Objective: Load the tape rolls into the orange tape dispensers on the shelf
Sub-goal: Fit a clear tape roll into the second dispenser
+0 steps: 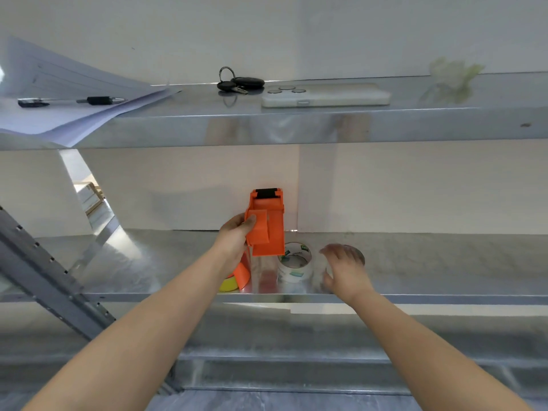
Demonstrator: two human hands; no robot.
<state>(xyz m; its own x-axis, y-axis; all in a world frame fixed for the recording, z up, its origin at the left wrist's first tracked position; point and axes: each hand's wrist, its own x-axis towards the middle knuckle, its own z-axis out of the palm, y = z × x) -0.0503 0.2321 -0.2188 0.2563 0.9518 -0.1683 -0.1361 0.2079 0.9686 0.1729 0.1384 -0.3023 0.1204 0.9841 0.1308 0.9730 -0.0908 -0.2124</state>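
Left hand [237, 234] grips the orange dispenser [268, 226] just above the tape roll [295, 262]; right hand [345, 269], fingers spread, hovers nearer, just right of it.

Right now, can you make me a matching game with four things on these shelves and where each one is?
Things:
1. orange plastic tape dispenser
2. white rectangular phone
3. black-gripped pen
4. clear tape roll with green label

Places:
A. lying on the white papers
B. resting on the middle metal shelf
C. gripped by the left hand
D. flat on the upper metal shelf, beside the black keys

Pairs: 1-C, 2-D, 3-A, 4-B
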